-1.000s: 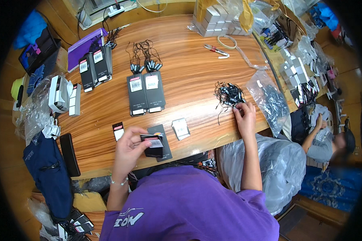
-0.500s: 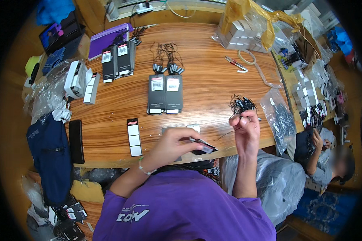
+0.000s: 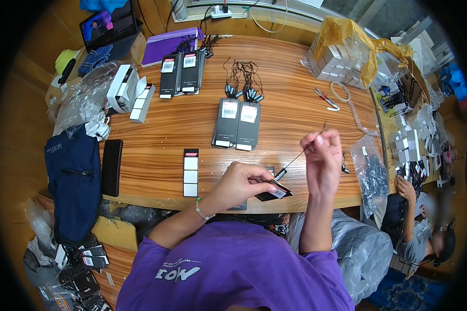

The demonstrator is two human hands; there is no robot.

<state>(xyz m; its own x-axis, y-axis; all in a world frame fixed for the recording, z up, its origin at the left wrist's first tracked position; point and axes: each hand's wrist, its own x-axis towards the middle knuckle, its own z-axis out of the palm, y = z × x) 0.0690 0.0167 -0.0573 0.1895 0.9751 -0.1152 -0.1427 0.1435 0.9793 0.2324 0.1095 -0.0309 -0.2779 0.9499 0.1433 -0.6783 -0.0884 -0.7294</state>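
Note:
My left hand (image 3: 241,186) is closed on a dark hang tag (image 3: 276,192) with a pale label, close to the table's front edge. Between the thumb and fingertips of my right hand (image 3: 323,163) is a thin black tag string (image 3: 297,157). The string runs taut down to a small black seal with white marks (image 3: 280,174), beside the held tag; whether it passes through the tag I cannot tell. A grey card lies partly hidden under my left hand. Behind my right hand, bits of a black string pile (image 3: 344,164) show.
Two stacks of strung hang tags (image 3: 236,127) lie mid-table, more tags (image 3: 181,72) behind. Left are a dark strip with white labels (image 3: 191,173), a black phone (image 3: 112,167) and a navy pouch (image 3: 72,176). Right are snips (image 3: 327,99) and a plastic bag (image 3: 369,168). Another person (image 3: 420,233) sits far right.
My right hand has drawn a single string with its seal from the black pile toward the held tag. The view has shifted, so the table things sit farther right.

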